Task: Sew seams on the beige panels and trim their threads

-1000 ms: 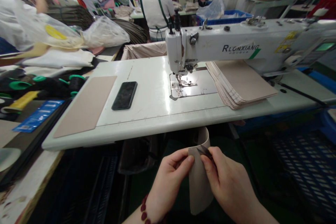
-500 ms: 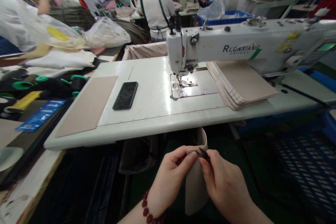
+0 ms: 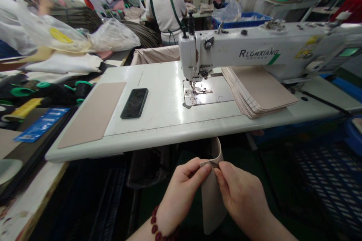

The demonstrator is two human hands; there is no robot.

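Note:
Below the table's front edge, my left hand (image 3: 186, 180) pinches the edge of a beige fabric piece (image 3: 211, 207) between thumb and fingers. The piece curls over at the top and hangs down between my hands. My right hand (image 3: 240, 192) is closed on small dark thread snips (image 3: 215, 164), whose pointed blades lie at the fabric's edge beside my left thumb. Most of the snips is hidden inside my right hand. A bracelet of dark red beads (image 3: 154, 224) circles my left wrist.
A sewing machine (image 3: 226, 49) stands on the white table (image 3: 161, 111), with stacked beige pieces (image 3: 268, 90) under its arm. A phone (image 3: 135, 103) and a flat beige piece (image 3: 94, 111) lie left. Thread cones (image 3: 52, 92) are further left. A person (image 3: 165, 7) stands behind.
The snips' blades, spread apart before, now look closed together at the fabric's edge. The hanging fabric has shifted slightly; both hands stay in nearly the same place.

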